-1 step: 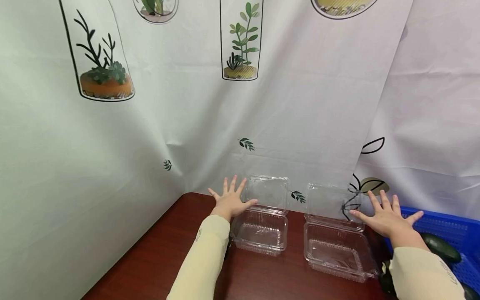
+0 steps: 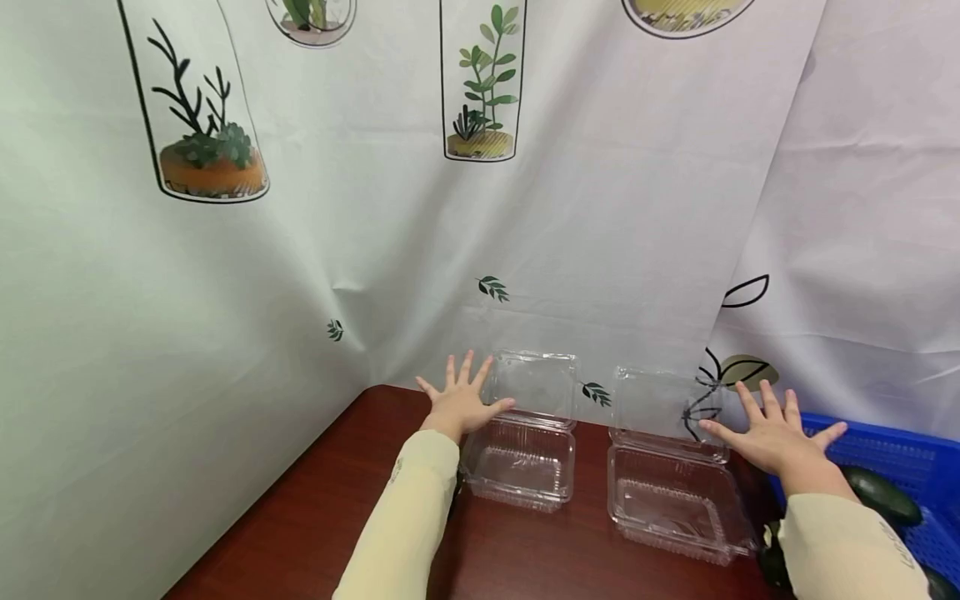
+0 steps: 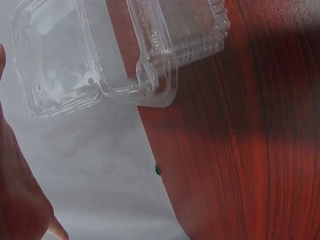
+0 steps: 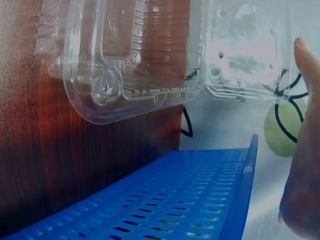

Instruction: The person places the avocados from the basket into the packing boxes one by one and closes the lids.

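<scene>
Two clear plastic clamshell boxes stand on the table with their lids raised. My left hand (image 2: 459,408) is held out with fingers spread beside the lid of the left box (image 2: 517,458), holding nothing. The right hand (image 2: 783,442), its fingers also spread, is stretched out to the right of the right box (image 2: 675,500) and near the blue basket (image 2: 885,433); nothing is in it. In the left wrist view a lid (image 3: 60,55) stands up near the hand. The right wrist view has part of the hand (image 4: 305,175) at its right edge.
Dark green vegetables, one of them a long smooth one (image 2: 883,495), lie in the perforated blue basket at the right. More dark green shows by the right sleeve (image 2: 847,542). A white cloth printed with plants (image 2: 600,208) hangs behind the red-brown wooden table (image 2: 322,517).
</scene>
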`<state>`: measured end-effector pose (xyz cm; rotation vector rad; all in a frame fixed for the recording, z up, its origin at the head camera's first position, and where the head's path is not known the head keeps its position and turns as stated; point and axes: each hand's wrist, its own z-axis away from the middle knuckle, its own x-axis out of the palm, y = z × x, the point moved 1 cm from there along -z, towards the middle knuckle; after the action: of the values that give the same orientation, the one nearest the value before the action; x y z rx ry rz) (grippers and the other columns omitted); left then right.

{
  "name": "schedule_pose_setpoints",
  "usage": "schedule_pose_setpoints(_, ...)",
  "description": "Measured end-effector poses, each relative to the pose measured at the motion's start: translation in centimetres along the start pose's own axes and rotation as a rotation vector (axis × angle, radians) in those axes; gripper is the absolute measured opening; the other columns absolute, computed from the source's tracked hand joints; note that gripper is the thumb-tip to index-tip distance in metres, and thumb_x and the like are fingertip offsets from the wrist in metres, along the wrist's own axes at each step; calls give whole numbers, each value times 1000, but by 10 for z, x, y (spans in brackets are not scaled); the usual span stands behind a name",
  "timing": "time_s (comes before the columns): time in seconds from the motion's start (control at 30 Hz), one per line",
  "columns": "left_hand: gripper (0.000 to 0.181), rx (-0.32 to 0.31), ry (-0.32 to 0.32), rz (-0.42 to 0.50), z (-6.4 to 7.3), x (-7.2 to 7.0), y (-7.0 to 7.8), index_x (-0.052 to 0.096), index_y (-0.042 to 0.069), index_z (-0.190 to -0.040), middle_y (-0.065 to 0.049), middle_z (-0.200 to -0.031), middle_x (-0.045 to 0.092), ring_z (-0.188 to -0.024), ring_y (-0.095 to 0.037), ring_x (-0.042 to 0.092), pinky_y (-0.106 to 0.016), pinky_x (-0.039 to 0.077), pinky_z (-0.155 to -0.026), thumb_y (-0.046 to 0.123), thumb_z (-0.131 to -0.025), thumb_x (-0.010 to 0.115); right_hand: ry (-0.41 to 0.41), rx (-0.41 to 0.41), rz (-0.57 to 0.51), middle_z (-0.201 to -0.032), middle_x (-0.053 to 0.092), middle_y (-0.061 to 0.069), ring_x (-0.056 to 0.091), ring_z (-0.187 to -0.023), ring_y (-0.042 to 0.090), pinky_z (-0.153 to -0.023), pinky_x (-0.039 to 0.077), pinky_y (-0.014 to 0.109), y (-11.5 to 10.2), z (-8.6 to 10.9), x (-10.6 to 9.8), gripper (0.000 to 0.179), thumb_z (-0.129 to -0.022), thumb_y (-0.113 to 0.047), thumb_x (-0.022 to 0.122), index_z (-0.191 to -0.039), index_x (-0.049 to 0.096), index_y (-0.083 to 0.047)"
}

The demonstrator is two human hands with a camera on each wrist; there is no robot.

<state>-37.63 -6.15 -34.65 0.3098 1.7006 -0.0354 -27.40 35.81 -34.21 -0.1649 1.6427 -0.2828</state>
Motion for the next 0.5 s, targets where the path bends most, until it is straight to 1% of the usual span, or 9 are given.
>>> schedule_pose_setpoints(0.23,89,18,3,7,-4,5,0,8,38,-148,-1,-156,-2,-138,-35,-12,-76,-7,-88,81,-76,34,-7,12,-5,-145,-21,28,-28,-123,51,-69,-30,69,5,3,0,103,-82,-74,38,-147,-7,-8)
schedule_pose_setpoints(0.33,89,19,-4,-4,-7,4,3,8,37,-149,-1,-156,-2,-138,-35,-11,-75,-6,-89,81,-76,34,-4,17,-12,-144,-21,29,-28,-123,51,-70,-29,70,6,2,-2,104,-81,-74,38,-147,-8,-8)
schedule_pose_setpoints(0.4,89,29,8,-13,-9,1,7,9,37,-149,-1,-156,0,-139,-35,-7,-75,-4,-91,81,-76,34,14,16,-22,-144,-20,30,-27,-124,52,-70,-28,71,6,1,-6,104,-81,-74,39,-147,-8,-8)
schedule_pose_setpoints(0.5,88,69,47,-39,-14,-4,19,11,35,-149,-2,-155,5,-139,-34,-1,-72,1,-94,81,-76,32,51,9,-32,-145,-13,32,-18,-125,56,-73,-22,75,8,0,-17,103,-82,-72,40,-147,-6,-7)
